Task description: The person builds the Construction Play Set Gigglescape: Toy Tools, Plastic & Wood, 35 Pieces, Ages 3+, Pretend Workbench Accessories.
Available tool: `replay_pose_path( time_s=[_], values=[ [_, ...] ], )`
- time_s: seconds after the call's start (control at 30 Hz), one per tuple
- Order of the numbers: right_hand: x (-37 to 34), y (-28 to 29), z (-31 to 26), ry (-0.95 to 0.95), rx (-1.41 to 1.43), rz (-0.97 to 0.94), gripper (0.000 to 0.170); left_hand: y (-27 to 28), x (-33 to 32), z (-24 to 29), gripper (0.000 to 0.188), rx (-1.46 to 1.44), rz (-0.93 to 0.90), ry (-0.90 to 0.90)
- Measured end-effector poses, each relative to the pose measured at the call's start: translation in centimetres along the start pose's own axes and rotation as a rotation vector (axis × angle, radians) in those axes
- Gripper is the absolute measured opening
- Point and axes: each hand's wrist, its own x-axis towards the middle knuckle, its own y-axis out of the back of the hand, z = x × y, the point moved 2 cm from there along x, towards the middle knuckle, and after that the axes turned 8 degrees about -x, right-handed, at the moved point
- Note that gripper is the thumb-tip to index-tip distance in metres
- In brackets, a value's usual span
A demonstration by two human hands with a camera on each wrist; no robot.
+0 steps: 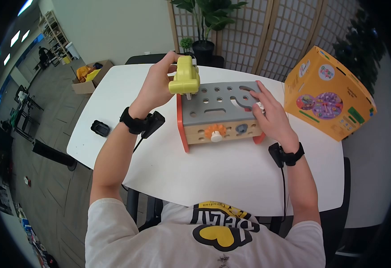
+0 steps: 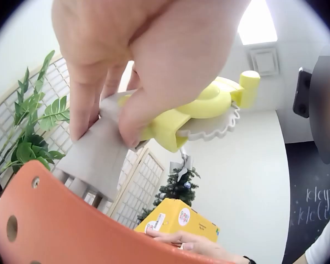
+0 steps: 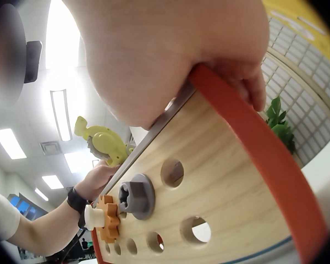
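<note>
My left hand (image 1: 156,85) grips a yellow-green toy circular saw (image 1: 185,75) above the left end of a toy workbench (image 1: 200,106). In the left wrist view, thumb and fingers pinch its grey base (image 2: 97,157), whose pegs point down right by the orange side panel (image 2: 71,220). A toothed grey blade (image 2: 214,126) shows under the yellow body. My right hand (image 1: 272,115) holds the workbench's right end, fingers curled over the red-orange edge (image 3: 247,137). An orange gear (image 1: 214,130) with a cream peg and a grey hex nut (image 3: 137,197) sit on the wooden front.
A large yellow-orange box (image 1: 329,96) stands on the white table (image 1: 168,169) at the right. Toward the left edge lies a small black case (image 1: 100,128). Cables hang from both wrist cameras. On the floor behind, a carton (image 1: 86,85) holds yellow things.
</note>
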Motion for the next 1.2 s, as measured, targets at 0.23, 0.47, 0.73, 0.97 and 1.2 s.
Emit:
replay_pose_path(
  time_s=[0.23, 0.47, 0.73, 0.97, 1.2],
  values=[
    [0.0, -0.4, 0.3, -0.005, 0.001, 0.013, 0.04, -0.6, -0.6, -1.0, 0.047, 0.129, 0.039, -0.022],
    [0.1, -0.4, 0.4, -0.003, -0.013, 0.0, 0.039, 0.1, -0.8, -1.4, 0.045, 0.052, -0.029, 0.044],
    [0.8, -0.2, 0.7, -0.051, 0.031, -0.033, 0.037, 3.4, -3.2, -3.1, 0.045, 0.129, 0.004, -0.053],
    [1.7, -0.4, 3.1, 0.021, 0.115, -0.032, 0.038, 8.1, -8.3, -10.6, 0.033, 0.633, -0.149, 0.501],
    [2.4, 0.0, 4.5, 0.053, 0.193, -0.079, 0.042, 6.7, -11.4, -15.5, 0.038, 0.69, -0.327, 0.513]
  ],
)
